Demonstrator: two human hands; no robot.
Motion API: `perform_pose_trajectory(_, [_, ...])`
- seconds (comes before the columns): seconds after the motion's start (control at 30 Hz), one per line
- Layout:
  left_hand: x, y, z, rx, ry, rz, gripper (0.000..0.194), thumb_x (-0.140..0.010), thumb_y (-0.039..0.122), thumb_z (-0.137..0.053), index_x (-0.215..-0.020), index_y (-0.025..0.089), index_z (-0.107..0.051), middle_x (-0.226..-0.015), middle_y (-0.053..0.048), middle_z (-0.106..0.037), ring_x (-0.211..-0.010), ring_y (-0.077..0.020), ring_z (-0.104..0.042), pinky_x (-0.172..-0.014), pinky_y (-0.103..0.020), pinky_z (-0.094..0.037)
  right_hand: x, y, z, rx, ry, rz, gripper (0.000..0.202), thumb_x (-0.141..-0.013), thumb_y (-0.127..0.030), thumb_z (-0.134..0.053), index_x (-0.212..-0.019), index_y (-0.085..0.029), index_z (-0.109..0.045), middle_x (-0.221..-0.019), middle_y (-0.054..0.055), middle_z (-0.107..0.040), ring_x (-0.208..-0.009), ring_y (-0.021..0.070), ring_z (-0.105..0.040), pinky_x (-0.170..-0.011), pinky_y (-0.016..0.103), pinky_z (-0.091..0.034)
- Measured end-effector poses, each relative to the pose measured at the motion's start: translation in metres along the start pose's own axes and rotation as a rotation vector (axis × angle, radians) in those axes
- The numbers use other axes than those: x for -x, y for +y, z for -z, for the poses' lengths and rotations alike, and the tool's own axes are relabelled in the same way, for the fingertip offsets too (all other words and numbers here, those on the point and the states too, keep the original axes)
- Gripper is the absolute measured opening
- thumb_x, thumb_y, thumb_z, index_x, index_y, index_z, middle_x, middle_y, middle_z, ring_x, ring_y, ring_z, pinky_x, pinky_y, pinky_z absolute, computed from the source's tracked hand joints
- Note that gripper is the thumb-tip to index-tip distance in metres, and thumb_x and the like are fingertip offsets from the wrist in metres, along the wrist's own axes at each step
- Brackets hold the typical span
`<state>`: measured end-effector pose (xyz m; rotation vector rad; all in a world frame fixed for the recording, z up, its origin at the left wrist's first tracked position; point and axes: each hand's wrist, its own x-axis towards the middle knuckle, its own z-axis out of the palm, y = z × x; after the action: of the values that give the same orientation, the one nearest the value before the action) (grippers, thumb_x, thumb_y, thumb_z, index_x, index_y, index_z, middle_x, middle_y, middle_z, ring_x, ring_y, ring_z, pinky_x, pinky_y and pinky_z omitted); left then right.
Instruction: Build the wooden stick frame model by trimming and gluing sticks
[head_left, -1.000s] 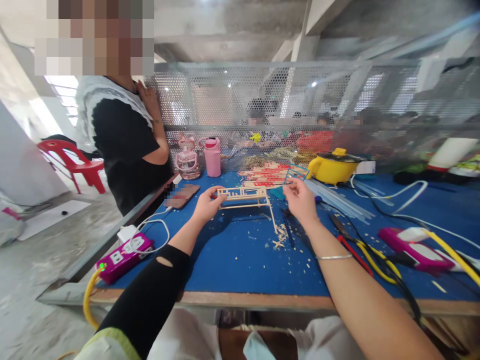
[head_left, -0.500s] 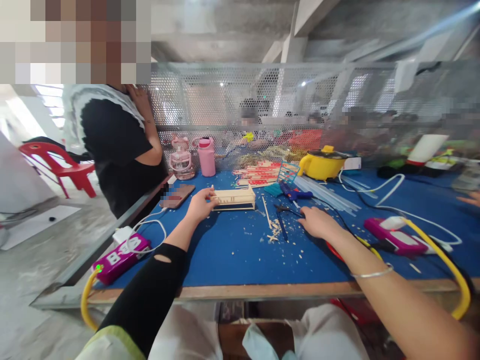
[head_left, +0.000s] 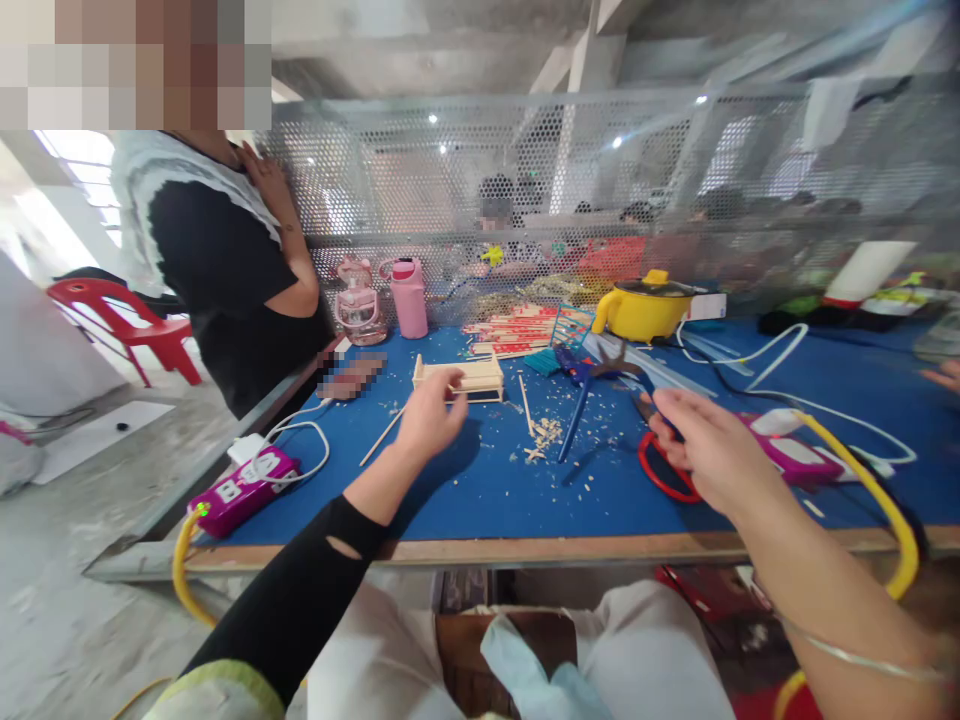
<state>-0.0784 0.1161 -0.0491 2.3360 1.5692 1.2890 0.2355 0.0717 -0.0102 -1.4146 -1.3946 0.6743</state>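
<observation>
A small bed-shaped frame of pale wooden sticks (head_left: 480, 378) stands on the blue tabletop. My left hand (head_left: 429, 418) is just in front of it, fingers slightly curled and apart, holding nothing; it partly covers the frame. My right hand (head_left: 701, 440) grips one handle of a pair of blue-handled pliers (head_left: 576, 412), lifted above the table with the jaws spread and the other handle pointing down. Below that hand lie red-handled scissors (head_left: 666, 478). Loose wooden sticks (head_left: 526, 406) and cut chips (head_left: 546, 434) are between my hands.
Behind are red-and-white sticks (head_left: 510, 332), a blue glue gun (head_left: 570, 362), clear glue sticks (head_left: 675, 380) and a yellow pot (head_left: 652, 310). Purple power strips (head_left: 244, 490) with cables lie at both sides. A pink bottle (head_left: 409, 300) stands by the mesh panel (head_left: 360, 160). A person (head_left: 225, 250) stands left.
My right hand has picked up the pliers from the table and drawn them toward me, to the right. My left hand has let go of the wooden frame's left end and moved right.
</observation>
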Motion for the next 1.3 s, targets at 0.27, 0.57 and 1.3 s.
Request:
perform_pose_trajectory(0.27, [0.014,0.025,-0.028,-0.012,-0.430,-0.201,0.021,-0.081,0.021,-0.050,-0.090,0.020,-0.069,-0.090,-0.006,-0.070,-0.082,-0.0178,-0.063,-0.076,-0.025,-0.047,0.056,0.014,-0.016,-0.811,-0.181,-0.515,0.030,-0.061,-0.038,-0.078,-0.077,-0.020,-0.062,-0.052,-0.007,-0.034,-0.040,0.0025,-0.025,-0.031,0.011,-0.023])
perform_pose_trajectory(0.57, [-0.025,0.024,-0.031,-0.116,-0.326,-0.014,0.026,-0.083,0.024,-0.046,-0.094,0.018,-0.069,-0.092,-0.011,-0.070,-0.085,-0.0248,-0.063,-0.078,-0.034,-0.046,0.045,0.012,-0.010,-0.771,-0.259,-0.505,0.028,-0.067,-0.039,-0.076,-0.081,-0.019,-0.062,-0.049,-0.009,-0.033,-0.035,0.0013,-0.024,-0.028,0.011,-0.024])
perform_pose_trajectory(1.3, [-0.025,0.078,-0.057,1.323,-0.618,0.412,0.040,-0.089,0.048,-0.038,-0.107,0.016,-0.053,-0.061,0.002,-0.051,-0.041,-0.0059,-0.037,-0.039,-0.016,-0.026,0.019,-0.005,-0.046,-0.724,-0.285,-0.241,0.029,-0.077,-0.049,-0.063,-0.072,-0.021,-0.057,-0.044,-0.008,-0.033,-0.037,0.0047,-0.028,-0.033,0.014,-0.026])
